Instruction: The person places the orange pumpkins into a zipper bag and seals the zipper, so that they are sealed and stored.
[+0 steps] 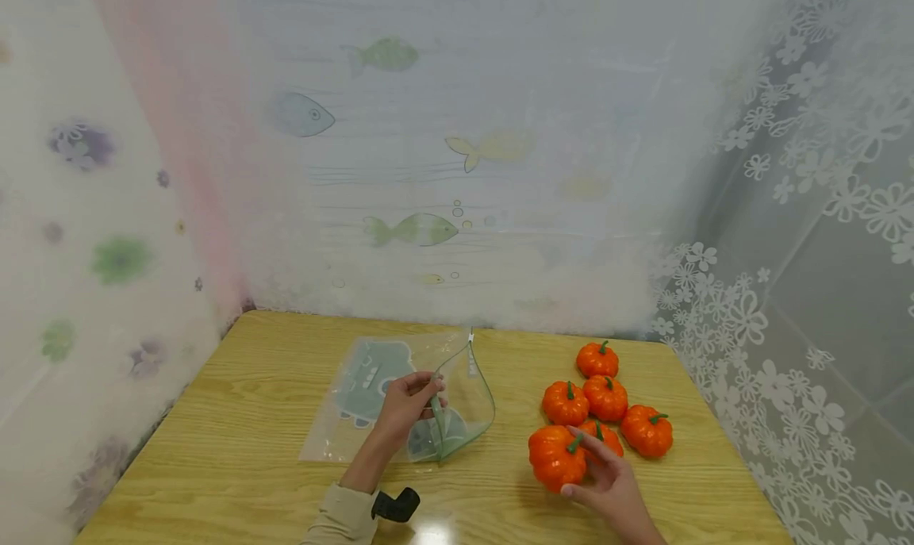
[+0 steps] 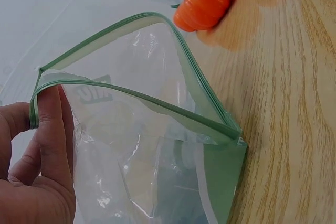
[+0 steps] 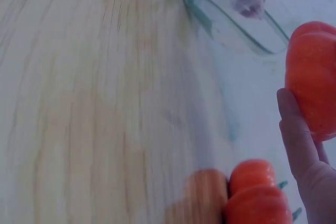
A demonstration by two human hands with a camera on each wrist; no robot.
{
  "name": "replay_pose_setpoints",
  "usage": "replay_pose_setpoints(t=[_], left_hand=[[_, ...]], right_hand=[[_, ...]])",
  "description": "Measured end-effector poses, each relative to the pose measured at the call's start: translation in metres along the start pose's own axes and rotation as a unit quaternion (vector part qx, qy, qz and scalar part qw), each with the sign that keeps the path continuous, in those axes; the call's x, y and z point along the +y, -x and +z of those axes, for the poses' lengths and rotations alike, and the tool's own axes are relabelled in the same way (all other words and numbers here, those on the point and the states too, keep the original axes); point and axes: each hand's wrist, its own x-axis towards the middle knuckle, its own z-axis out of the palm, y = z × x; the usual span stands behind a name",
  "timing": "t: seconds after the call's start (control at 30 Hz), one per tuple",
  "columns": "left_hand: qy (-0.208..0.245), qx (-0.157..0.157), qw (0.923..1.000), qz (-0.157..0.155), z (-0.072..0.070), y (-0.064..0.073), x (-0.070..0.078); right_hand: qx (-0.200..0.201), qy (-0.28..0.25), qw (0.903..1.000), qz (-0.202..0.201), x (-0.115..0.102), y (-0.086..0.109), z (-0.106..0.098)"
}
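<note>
A clear zip bag point(image 1: 457, 402) with a green-edged mouth and a teal cartoon print lies on the table, its mouth spread wide. My left hand point(image 1: 410, 406) pinches one green rim of that mouth between thumb and fingers; the left wrist view shows the bag's gaping opening point(image 2: 142, 66). On the right, my right hand point(image 1: 607, 485) grips a small orange pumpkin point(image 1: 555, 459) with a green stem, raised off the table. In the right wrist view this pumpkin point(image 3: 314, 80) is partly cut off by the frame edge. Several more pumpkins point(image 1: 605, 398) sit just beyond the right hand.
Light wooden table point(image 1: 250, 402) under everything. A curtain with printed fish point(image 1: 421, 229) hangs behind its far edge, and flower-patterned sheets point(image 1: 746, 315) hang at both sides. A black strap piece point(image 1: 397, 505) sits at the left wrist.
</note>
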Motion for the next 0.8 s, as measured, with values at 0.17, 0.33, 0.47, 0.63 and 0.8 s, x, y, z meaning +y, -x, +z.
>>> replay_pose_setpoints(t=[0.17,0.33,0.47,0.63,0.8], left_hand=[[0.002,-0.004,1.0,0.008,-0.001,0.0,-0.002],[-0.002,-0.006,0.9999,0.011,-0.001,0.0,-0.004],[-0.004,-0.004,1.0,0.007,-0.001,0.0,-0.004],[-0.004,-0.002,1.0,0.006,-0.001,-0.001,-0.004],[-0.009,-0.011,0.9999,0.006,-0.001,0.0,-0.005]], right_hand=[[-0.003,-0.004,0.9995,0.032,-0.003,-0.005,0.012],[-0.016,-0.007,0.9985,0.052,-0.001,-0.009,0.02],[-0.032,-0.002,0.9969,0.072,0.002,-0.013,0.023],[-0.051,0.003,0.9942,0.095,-0.002,-0.02,0.03],[-0.07,-0.011,0.9952,0.068,-0.002,-0.025,0.037]])
